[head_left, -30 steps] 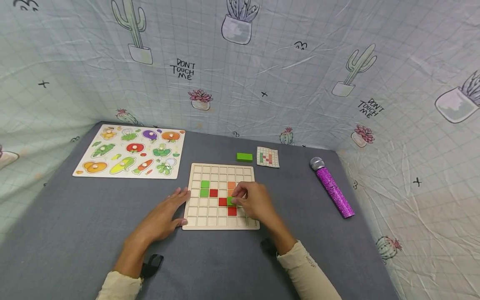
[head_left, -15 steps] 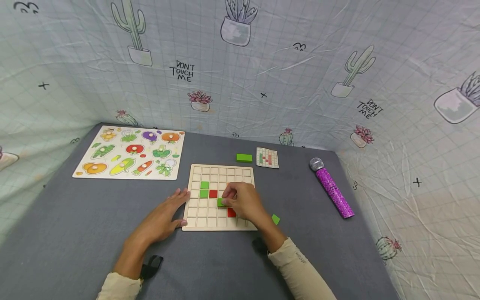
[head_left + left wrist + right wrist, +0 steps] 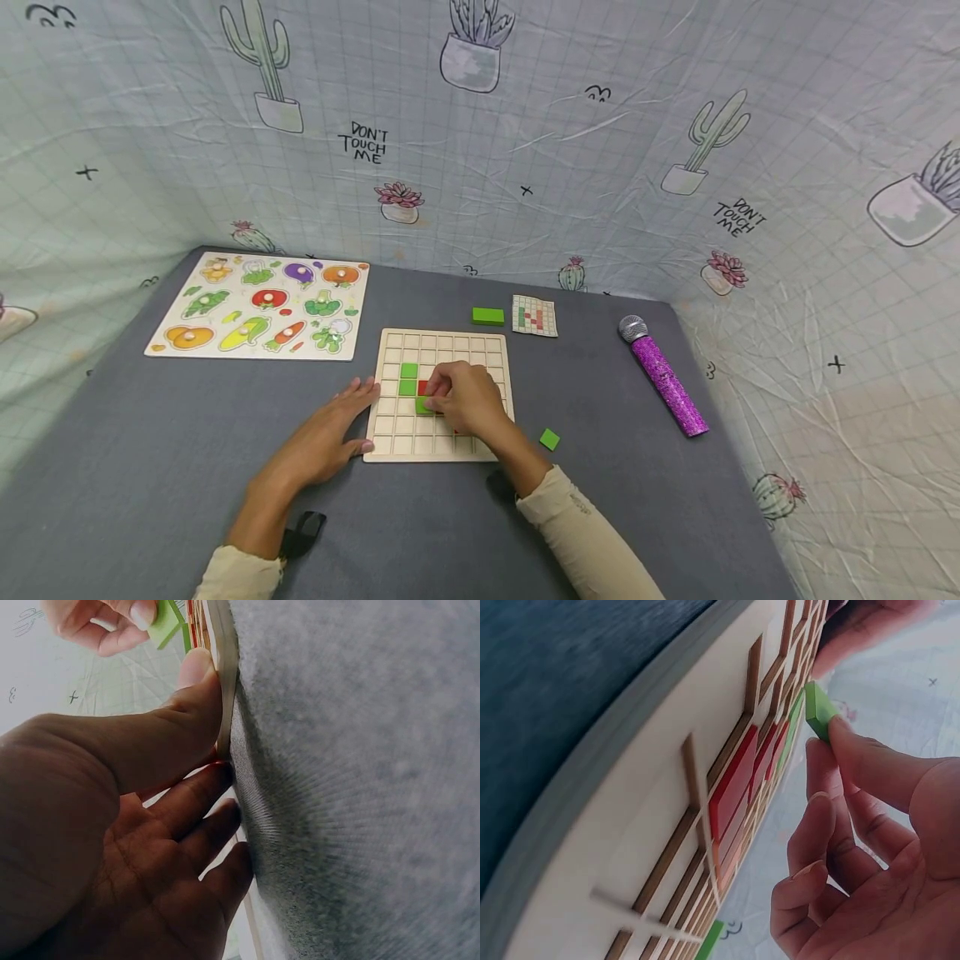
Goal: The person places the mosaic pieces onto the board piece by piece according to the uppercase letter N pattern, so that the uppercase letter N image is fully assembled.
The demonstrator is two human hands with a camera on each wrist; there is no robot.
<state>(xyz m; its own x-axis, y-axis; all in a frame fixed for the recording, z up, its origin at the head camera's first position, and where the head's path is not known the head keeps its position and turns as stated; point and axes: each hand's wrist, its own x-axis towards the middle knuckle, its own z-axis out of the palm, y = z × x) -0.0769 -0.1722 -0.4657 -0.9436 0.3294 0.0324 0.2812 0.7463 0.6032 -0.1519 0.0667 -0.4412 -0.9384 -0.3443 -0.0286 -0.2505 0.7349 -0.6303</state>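
Observation:
Between thumb and fingertips, my right hand (image 3: 468, 400) pinches a green square tile (image 3: 819, 711), held tilted over the wooden grid board (image 3: 397, 446). Two green tiles (image 3: 408, 379) lie in board cells, with a red tile (image 3: 423, 387) beside them. More red tiles (image 3: 735, 780) and an orange tile (image 3: 730, 851) show in the right wrist view; my right hand mostly hides them in the head view. My left hand (image 3: 326, 433) rests against the board's left edge, fingers extended, thumb at the near corner.
A loose green tile (image 3: 550, 439) lies right of the board. Behind the board are a green block (image 3: 488, 317) and a small pattern card (image 3: 535, 317). A vegetable puzzle board (image 3: 243, 337) sits at the back left, a purple glitter microphone (image 3: 670, 383) at the right.
My right hand has moved left across the board with the green tile, from near the orange cells to just below the two placed green tiles. The loose green tile at right came into view.

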